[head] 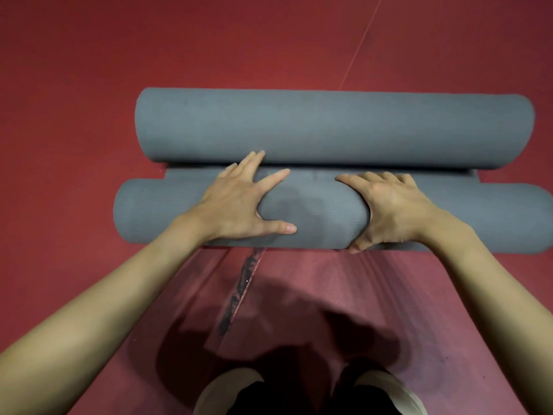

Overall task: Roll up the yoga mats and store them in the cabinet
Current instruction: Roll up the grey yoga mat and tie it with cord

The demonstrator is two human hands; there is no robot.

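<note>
**Both hands on the near grey roll**

We see two rolled grey foam yoga mats lying crosswise on the red padded floor (74,85). The far rolled grey mat (329,127) lies just beyond the near rolled grey mat (314,214), and a flat strip of grey mat (314,175) shows in the narrow gap between them.

Our left hand (236,202) lies spread over the top of the near roll, fingers straight and splayed: the thumb points right along the roll's near side, the forefinger reaches onto the flat strip, and the remaining fingertips touch the lower edge of the far roll. Our right hand (389,205) wraps the same roll, fingers curled over its far side and the thumb tucked under its near edge, so this hand grips the foam.

The near roll's left end stands clear on the floor, while its right end runs out of view. Its near edge rests on a flat dusty-pink yoga mat (329,295) that stretches back toward our white shoes (227,387). Bare red floor lies open to the left and beyond the far roll.
</note>
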